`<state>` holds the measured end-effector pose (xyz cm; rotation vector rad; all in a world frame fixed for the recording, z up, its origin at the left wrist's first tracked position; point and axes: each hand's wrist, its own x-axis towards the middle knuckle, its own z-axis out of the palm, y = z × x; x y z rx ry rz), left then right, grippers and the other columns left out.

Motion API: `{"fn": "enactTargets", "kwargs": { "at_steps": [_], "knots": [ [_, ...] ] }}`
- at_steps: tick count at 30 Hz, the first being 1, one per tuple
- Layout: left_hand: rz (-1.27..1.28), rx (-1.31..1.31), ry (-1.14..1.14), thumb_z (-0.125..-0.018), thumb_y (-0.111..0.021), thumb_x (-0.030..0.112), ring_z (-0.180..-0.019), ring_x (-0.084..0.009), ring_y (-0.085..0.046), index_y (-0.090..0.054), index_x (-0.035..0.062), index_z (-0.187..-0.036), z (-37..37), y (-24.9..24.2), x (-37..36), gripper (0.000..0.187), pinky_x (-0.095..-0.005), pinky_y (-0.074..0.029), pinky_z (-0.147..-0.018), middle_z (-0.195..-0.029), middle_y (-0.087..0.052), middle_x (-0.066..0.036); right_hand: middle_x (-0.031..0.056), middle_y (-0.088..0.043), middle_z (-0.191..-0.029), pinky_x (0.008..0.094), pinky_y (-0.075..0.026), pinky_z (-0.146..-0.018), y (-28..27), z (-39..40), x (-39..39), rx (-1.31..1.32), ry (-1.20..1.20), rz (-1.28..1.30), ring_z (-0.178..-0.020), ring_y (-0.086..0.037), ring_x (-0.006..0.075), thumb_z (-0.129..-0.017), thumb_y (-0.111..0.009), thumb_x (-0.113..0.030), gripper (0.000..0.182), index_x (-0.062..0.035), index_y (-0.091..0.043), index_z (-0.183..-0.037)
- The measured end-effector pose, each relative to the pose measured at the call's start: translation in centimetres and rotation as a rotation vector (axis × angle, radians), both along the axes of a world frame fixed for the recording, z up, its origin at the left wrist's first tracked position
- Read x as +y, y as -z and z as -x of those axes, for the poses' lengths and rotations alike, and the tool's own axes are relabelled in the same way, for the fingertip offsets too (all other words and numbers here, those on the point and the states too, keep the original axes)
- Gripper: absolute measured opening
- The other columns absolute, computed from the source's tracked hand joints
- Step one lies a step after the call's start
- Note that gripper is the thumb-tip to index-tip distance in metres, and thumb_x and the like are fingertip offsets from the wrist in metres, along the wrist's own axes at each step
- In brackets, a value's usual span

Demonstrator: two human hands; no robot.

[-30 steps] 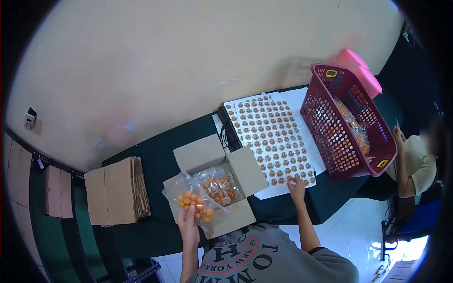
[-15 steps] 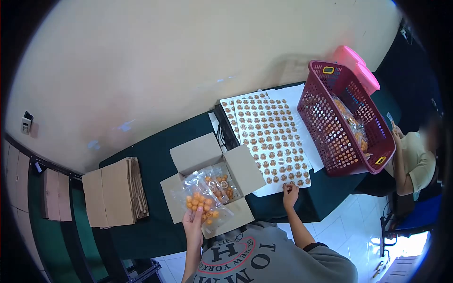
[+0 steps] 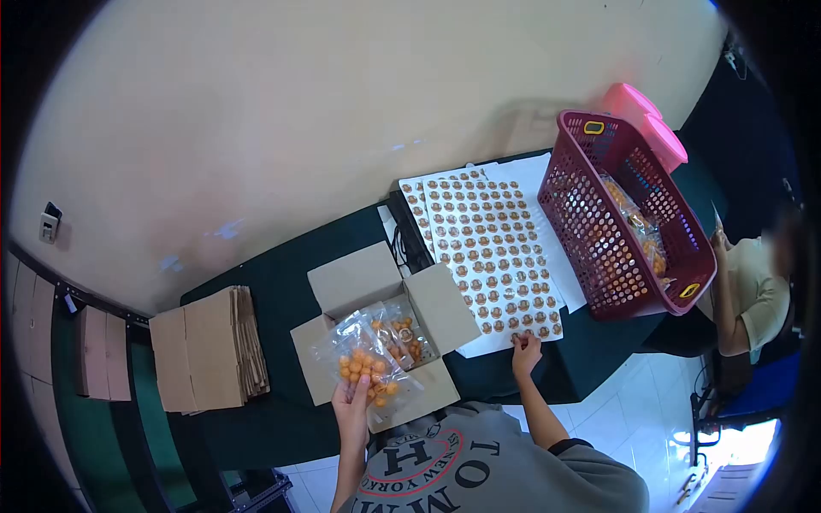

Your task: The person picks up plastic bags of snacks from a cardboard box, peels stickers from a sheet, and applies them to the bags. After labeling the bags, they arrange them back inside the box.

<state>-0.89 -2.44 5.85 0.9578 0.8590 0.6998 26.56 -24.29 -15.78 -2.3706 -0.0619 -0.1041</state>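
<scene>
My left hand (image 3: 351, 409) grips a clear plastic bag of round orange snacks (image 3: 362, 368) by its lower edge, above the near flaps of an open cardboard box (image 3: 440, 312). Inside the box lie more snack bags (image 3: 402, 335), partly covered by the held one. At the bottom edge of a white sheet of round brown stickers (image 3: 492, 256), my right hand (image 3: 527, 352) has its fingertips pinched together. Whether a sticker is between those fingertips is too small to make out.
A maroon plastic basket (image 3: 590, 231) with bagged snacks stands at the right, pink containers (image 3: 663, 141) behind it. Folded cardboard boxes (image 3: 201, 350) are stacked at the left of the dark green table (image 3: 291, 274). Another person (image 3: 753, 291) is at the far right.
My hands, the bag and the sticker sheet stay almost where they were. The other person's hand and the small item in it have shifted slightly.
</scene>
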Motion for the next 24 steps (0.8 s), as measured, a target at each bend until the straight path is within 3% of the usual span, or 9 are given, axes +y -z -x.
{"fn": "enactTargets", "kwargs": {
  "at_steps": [4,6,9,13,15,22,24],
  "knots": [
    [-0.015,-0.019,-0.006,-0.086,-0.052,0.015,-0.087,-0.0111,-0.058,-0.049,0.0005,-0.107,0.0,-0.1,-0.1,0.026,-0.0226,-0.048,-0.072,-0.098,-0.058,-0.006,0.0039,-0.054,-0.087,0.0387,-0.035,-0.071,-0.9,0.7,0.8,-0.06,0.05,0.019,-0.08,-0.053,0.0216,-0.074,-0.062,-0.016,0.019,-0.0091,-0.056,-0.09],
    [0.0,0.0,-0.021,-0.085,-0.054,0.012,-0.086,-0.0103,-0.057,-0.048,-0.0016,-0.109,0.1,-0.3,-0.1,0.029,-0.0217,-0.046,-0.073,-0.096,-0.058,-0.006,0.0055,-0.053,-0.09,0.0385,-0.035,-0.07,-0.5,1.1,0.8,-0.276,-0.019,0.214,-0.084,-0.052,0.0233,-0.075,-0.06,-0.015,0.022,-0.0094,-0.054,-0.095],
    [-0.012,-0.022,-0.027,-0.085,-0.054,0.012,-0.087,-0.0108,-0.056,-0.048,-0.0026,-0.109,0.1,0.0,0.0,0.029,-0.0224,-0.045,-0.076,-0.098,-0.058,-0.007,0.006,-0.053,-0.09,0.0384,-0.035,-0.07,-0.2,1.1,0.8,-0.336,-0.08,0.265,-0.086,-0.051,0.0241,-0.075,-0.06,-0.015,0.022,-0.0093,-0.054,-0.096],
    [-0.008,-0.027,-0.016,-0.085,-0.054,0.011,-0.089,-0.0113,-0.055,-0.047,-0.003,-0.11,0.1,0.3,0.1,0.029,-0.0228,-0.043,-0.078,-0.1,-0.057,-0.007,0.0062,-0.053,-0.088,0.0389,-0.036,-0.069,-0.5,0.8,1.1,-0.234,-0.007,0.174,-0.085,-0.051,0.0245,-0.075,-0.06,-0.015,0.016,-0.0085,-0.056,-0.089],
    [0.004,-0.023,0.007,-0.085,-0.054,0.01,-0.091,-0.0117,-0.055,-0.046,-0.0037,-0.112,0.1,0.5,0.1,0.031,-0.023,-0.043,-0.08,-0.103,-0.056,-0.008,0.0064,-0.053,-0.086,0.0394,-0.037,-0.067,-0.9,0.3,0.9,-0.144,-0.061,0.2,-0.084,-0.052,0.0253,-0.074,-0.06,-0.014,0.012,-0.0075,-0.056,-0.082],
    [0.019,-0.015,0.033,-0.085,-0.053,0.008,-0.094,-0.0129,-0.054,-0.044,-0.0046,-0.114,-0.2,0.9,0.0,0.033,-0.0236,-0.042,-0.082,-0.105,-0.055,-0.009,0.0077,-0.052,-0.081,0.0412,-0.038,-0.063,-1.3,-0.7,0.2,-0.116,-0.2,0.229,-0.079,-0.052,0.0267,-0.073,-0.061,-0.012,0.011,-0.0064,-0.054,-0.08],
    [-0.042,-0.031,-0.005,-0.086,-0.053,0.014,-0.082,-0.0114,-0.058,-0.048,-0.0015,-0.106,-0.3,0.9,-0.1,0.026,-0.0223,-0.049,-0.07,-0.094,-0.059,-0.007,0.0094,-0.052,-0.081,0.0425,-0.039,-0.063,-1.2,-0.7,0.5,-0.133,-0.169,0.21,-0.079,-0.052,0.0274,-0.074,-0.06,-0.011,0.01,-0.0054,-0.053,-0.079]
  ]
}}
